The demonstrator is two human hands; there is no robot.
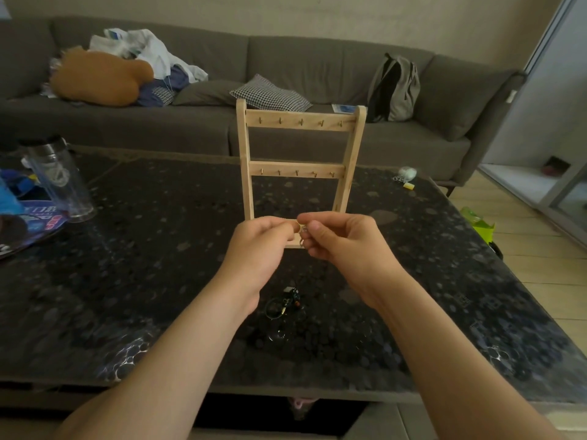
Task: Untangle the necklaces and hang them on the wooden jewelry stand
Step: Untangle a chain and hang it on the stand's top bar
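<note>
Fingers point(317, 230) of left hand point(259, 246), right hand point(344, 241) pinch necklace point(303, 231) before stand point(298, 122) base; tangle point(282, 306) on table point(127, 255)

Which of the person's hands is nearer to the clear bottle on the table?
Left. The left hand lies to the right of the clear bottle; the right hand, pinching the same necklace, is farther right.

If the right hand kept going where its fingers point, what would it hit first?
Likely the left hand, just across the small necklace piece both pinch. The wooden stand seems farther back; depth is unclear.
</note>
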